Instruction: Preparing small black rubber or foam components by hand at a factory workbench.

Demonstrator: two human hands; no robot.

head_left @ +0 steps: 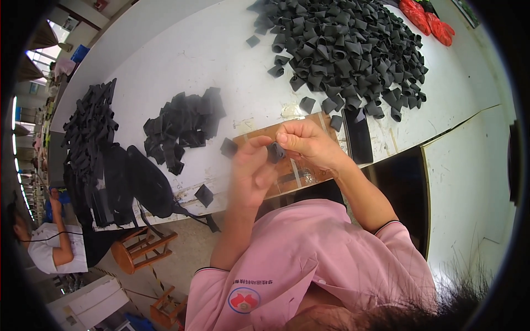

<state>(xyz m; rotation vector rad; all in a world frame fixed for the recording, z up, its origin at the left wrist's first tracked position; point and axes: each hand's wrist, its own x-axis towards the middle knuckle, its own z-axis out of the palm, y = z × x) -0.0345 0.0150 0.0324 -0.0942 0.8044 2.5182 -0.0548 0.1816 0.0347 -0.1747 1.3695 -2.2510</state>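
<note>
The left hand (252,175) and right hand (309,144) are pinching a black piece (276,153); a dark pile (345,52) is lying far right.

The black piece (275,153) looks matt, the dark slab (359,138) glossy.

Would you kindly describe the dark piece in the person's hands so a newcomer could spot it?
On the white table, find the brown board at its near edge. Over it, the left hand and right hand meet at a dark piece. Unlike the heaped dark pieces, it is held between the hands.
</note>
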